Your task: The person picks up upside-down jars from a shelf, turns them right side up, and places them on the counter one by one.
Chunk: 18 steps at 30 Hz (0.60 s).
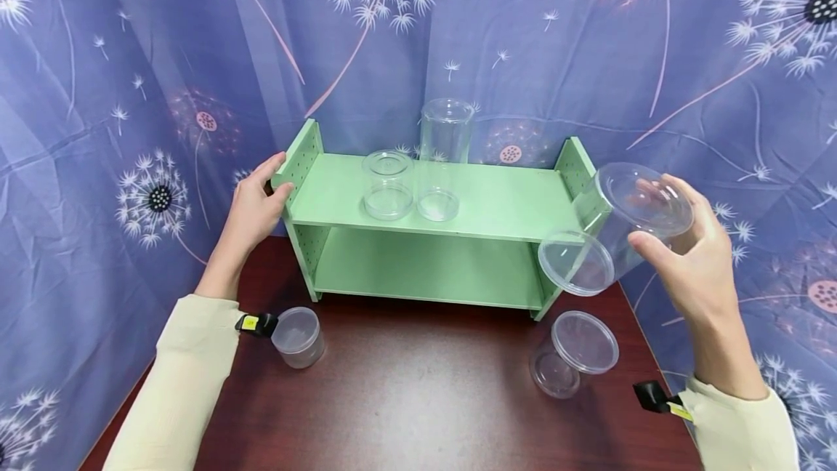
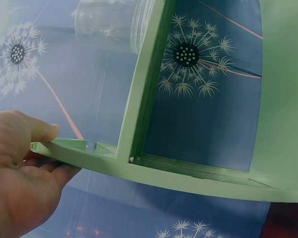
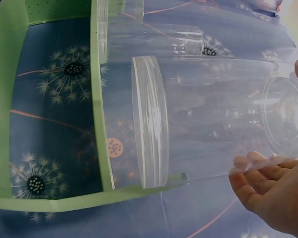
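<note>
Held jar [image 3: 211,121]: clear, see-through plastic by its look; smooth walls with soft glossy highlights
Lid [image 3: 150,124]: on the held jar, clear plastic, shiny, bright streaks down its rim
Shelf unit [image 1: 513,198]: painted board by its look, smooth, mostly matt, pierced with small holes along the sides
Tall jar [image 1: 446,155]: clear plastic look, smooth, glossy
Short jar [image 1: 389,186]: likewise clear and smooth, lightly shiny
Wide-lidded jar [image 1: 575,351]: transparent, smooth plastic look
Small jar [image 1: 298,336]: cloudier, translucent plastic look
Worktop [image 1: 418,391]: dark wood look, smooth, glossy, with a pale blurred reflection
Backdrop [image 1: 261,64]: printed cloth, matt, softly creased
Sleeves [image 1: 186,376]: matt cloth, slightly wrinkled
Wrist cameras [image 1: 650,396]: dark, smooth plastic look
</note>
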Motion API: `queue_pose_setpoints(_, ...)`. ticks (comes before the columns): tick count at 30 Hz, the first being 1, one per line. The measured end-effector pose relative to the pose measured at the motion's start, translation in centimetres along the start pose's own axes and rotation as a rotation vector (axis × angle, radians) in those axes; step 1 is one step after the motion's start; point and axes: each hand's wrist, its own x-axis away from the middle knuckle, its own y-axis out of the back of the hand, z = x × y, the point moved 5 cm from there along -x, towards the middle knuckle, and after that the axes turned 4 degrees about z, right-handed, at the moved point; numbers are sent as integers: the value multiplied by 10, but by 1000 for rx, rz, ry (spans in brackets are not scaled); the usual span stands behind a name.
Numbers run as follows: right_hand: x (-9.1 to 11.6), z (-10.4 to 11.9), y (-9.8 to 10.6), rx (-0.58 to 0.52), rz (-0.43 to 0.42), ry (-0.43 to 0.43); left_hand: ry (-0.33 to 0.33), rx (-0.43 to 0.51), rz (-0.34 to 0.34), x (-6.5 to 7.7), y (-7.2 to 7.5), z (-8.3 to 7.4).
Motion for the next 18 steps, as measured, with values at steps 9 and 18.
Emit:
queue_pose_setpoints(9, 27, -9, 13, -43, -26, -12, -3, 5, -4, 1, 0, -1)
queue_pose_setpoints(18, 48, -20, 14, -40, -86, -42, 43, 76, 33, 2, 0, 3)
